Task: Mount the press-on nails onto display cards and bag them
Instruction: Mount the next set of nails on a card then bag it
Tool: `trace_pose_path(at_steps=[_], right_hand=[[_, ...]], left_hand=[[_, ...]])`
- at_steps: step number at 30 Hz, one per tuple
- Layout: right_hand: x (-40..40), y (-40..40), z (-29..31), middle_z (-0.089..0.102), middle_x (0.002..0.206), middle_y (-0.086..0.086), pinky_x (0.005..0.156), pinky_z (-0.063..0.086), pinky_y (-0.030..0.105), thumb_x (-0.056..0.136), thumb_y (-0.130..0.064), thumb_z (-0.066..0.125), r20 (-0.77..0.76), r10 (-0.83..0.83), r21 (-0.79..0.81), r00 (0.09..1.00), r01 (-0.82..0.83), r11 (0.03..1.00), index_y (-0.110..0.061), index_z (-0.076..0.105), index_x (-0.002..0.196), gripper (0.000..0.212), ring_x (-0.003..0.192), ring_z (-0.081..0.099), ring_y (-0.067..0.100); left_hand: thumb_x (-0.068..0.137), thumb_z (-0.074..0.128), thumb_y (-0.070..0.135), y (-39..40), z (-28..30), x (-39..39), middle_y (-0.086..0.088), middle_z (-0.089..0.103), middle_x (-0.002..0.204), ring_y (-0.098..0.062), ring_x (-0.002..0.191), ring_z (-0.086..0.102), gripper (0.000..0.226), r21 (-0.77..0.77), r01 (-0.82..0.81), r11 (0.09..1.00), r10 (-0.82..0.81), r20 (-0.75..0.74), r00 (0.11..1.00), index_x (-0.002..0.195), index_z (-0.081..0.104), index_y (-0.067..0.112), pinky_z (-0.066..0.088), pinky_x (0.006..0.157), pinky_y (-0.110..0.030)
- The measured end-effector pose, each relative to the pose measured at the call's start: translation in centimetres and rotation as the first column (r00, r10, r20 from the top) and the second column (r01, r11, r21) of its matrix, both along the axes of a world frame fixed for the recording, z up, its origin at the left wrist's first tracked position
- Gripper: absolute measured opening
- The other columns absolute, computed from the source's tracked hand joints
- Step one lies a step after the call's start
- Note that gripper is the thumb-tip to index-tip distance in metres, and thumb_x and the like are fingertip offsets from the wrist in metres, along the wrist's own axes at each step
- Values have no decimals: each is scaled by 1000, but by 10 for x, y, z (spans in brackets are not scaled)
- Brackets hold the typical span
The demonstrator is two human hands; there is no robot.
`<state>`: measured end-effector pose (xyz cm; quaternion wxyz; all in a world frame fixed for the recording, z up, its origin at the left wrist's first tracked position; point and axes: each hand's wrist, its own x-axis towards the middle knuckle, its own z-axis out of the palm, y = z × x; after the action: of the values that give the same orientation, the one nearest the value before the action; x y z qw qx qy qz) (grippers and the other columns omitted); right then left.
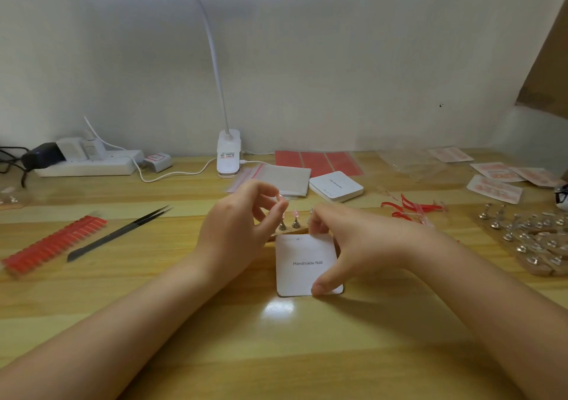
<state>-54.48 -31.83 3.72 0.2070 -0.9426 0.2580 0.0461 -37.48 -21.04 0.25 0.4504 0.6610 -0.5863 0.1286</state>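
A white display card [302, 264] printed "Handmade Nail" lies on the wooden table [276, 338] in front of me. My right hand [347, 239] holds it, thumb on its lower edge and fingers at its top edge. Just behind the card, small metal nail stands [289, 223] sit on a wooden holder, one carrying a pale pink nail [295, 213]. My left hand [242, 224] hovers over the stands and pinches a small clear press-on nail [280, 197] between thumb and forefinger.
Black tweezers [123, 232] and a strip of red nail tips [53, 244] lie at left. Zip bags [276, 178], a card stack [336, 185] and red adhesive sheets [318, 161] sit behind. More stands [528, 236] and bagged cards [495, 189] are at right. A clip lamp [228, 153] stands at the back.
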Motion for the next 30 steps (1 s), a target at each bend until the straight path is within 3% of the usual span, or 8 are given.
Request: trace_pose_path(at_steps=[6, 9, 12, 16, 18, 20, 24, 30], right_hand=[[-4, -3, 2, 45, 103, -23, 62, 41, 25, 58, -54, 81, 83, -15, -44, 996, 19, 999, -38, 35, 105, 67, 84, 50, -2], [-3, -1, 2, 43, 105, -22, 60, 41, 24, 61, -52, 80, 125, 7, -112, 992, 7, 994, -39, 31, 105, 67, 83, 48, -3], [-3, -1, 0, 40, 106, -25, 59, 38, 21, 63, -49, 81, 165, 17, -117, 986, 3, 993, -40, 29, 107, 69, 82, 47, -5], [3, 2, 2, 46, 113, -17, 71, 50, 18, 65, -44, 85, 384, -131, 173, 914, 68, 982, -35, 31, 127, 83, 90, 58, -1], [8, 2, 6, 57, 116, -2, 84, 57, 31, 70, -33, 84, 521, -351, 503, 778, 53, 863, -24, 39, 130, 76, 95, 67, 10], [10, 4, 14, 68, 111, 8, 88, 57, 41, 75, -18, 79, 518, -496, 739, 696, -73, 670, -13, 48, 127, 60, 95, 71, 20], [11, 14, 21, 75, 89, 2, 73, 60, 30, 87, -6, 65, 528, -447, 783, 722, -211, 585, -12, 65, 106, 20, 83, 72, 16], [10, 22, 33, 73, 73, -5, 69, 56, 34, 85, 1, 65, 640, -574, 729, 510, -167, 664, -19, 65, 90, 20, 70, 70, 11]], left_hand=[[87, 69, 27, -1, -3, -4, 8, 67, 69, -17, 64, 63, 18, 25, -86, 996, 78, 232, 970, 94, 62, 11, 34, 72, -29], [87, 68, 26, -2, -3, -4, 8, 65, 69, -15, 63, 59, 17, 57, -72, 996, 60, 192, 980, 96, 62, 12, 32, 69, -27], [88, 68, 23, -2, -3, -2, 9, 63, 69, -7, 61, 55, 14, 97, -7, 995, 7, 0, 1000, 98, 62, 16, 35, 61, -20], [87, 69, 18, -1, 7, 2, 7, 66, 72, -2, 67, 60, 12, 3, 30, 1000, -29, -183, 983, 97, 62, 19, 41, 62, -9], [87, 69, 19, 0, 17, 4, 4, 68, 75, -5, 67, 62, 14, -85, 27, 996, -49, -268, 962, 94, 60, 28, 45, 62, -14], [88, 68, 21, 2, 27, 3, 4, 69, 74, -7, 67, 64, 17, -169, 22, 985, -74, -311, 948, 91, 58, 34, 46, 60, -15], [88, 68, 22, 9, 41, -5, 7, 69, 75, -4, 68, 66, 15, -236, 50, 971, -114, -269, 956, 95, 59, 32, 49, 60, -14], [91, 65, 25, 14, 53, -5, 16, 65, 83, -1, 79, 63, 12, -270, -3, 963, -38, -146, 989, 102, 61, 25, 49, 69, -13]])
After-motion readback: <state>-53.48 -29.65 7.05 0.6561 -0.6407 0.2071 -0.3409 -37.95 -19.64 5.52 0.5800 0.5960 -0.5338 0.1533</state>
